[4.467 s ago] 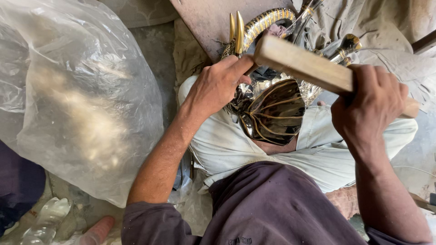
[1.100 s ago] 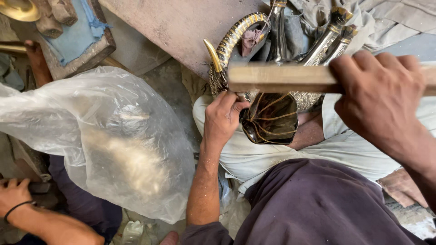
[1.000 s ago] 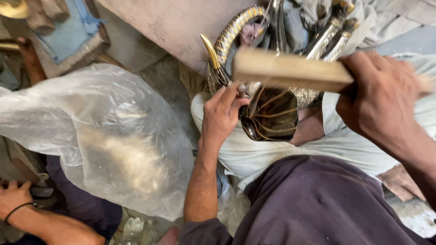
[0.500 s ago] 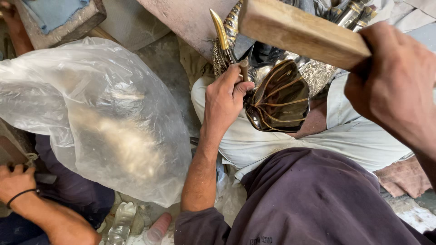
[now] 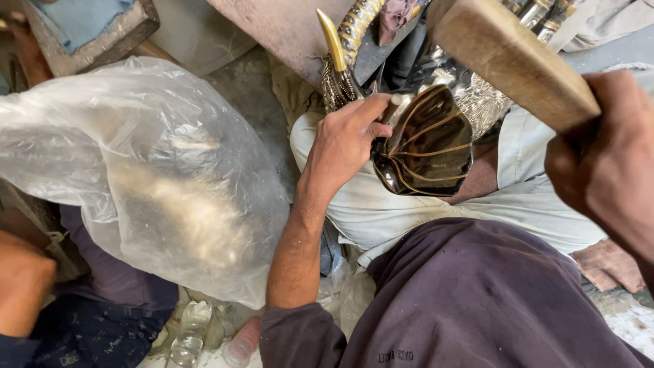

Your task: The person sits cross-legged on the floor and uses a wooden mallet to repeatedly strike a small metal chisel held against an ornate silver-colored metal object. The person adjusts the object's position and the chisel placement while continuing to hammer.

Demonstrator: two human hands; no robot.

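Note:
A dark, polished metal piece (image 5: 428, 146) shaped like a ribbed shell with gold lines rests on my lap, between my legs in pale trousers. My left hand (image 5: 347, 140) grips its left edge, fingers curled over the rim. A curved patterned metal horn with a golden tip (image 5: 338, 48) rises just behind that hand. My right hand (image 5: 610, 163) is closed around a thick wooden block or mallet (image 5: 511, 58), raised above and to the right of the metal piece, not touching it.
A large clear plastic bag (image 5: 143, 177) full of pale material fills the left. Another person's arm (image 5: 24, 283) shows at the lower left. Empty plastic bottles (image 5: 191, 330) lie on the floor. A blue-topped block (image 5: 88, 24) stands at the top left.
The wooden block has swung up and toward the camera, away from the metal piece. My left hand has kept its hold on the piece's edge. The view has shifted slightly.

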